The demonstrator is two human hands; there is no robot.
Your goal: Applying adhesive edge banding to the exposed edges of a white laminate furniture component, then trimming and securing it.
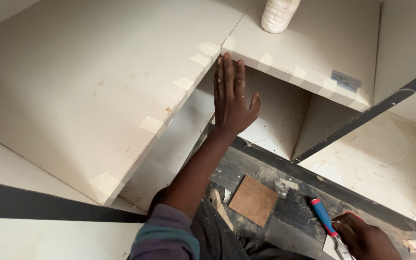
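The left hand (231,98) is flat and open, fingertips right up at the taped corner of the pale board (87,91). The right hand (364,238) grips a tool (327,225) with a red-and-blue handle, well below that corner.

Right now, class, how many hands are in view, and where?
2. The left hand presses open against the taped white panel edge at centre; the right hand, bottom right, grips a blue-and-red-handled tool. None seems hidden.

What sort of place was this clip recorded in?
Probably a room under fit-out or a carpentry site: pale laminate panels with taped edges form unfinished shelving, the dark floor is littered with scraps, and the right hand holds a red-and-blue-handled tool.
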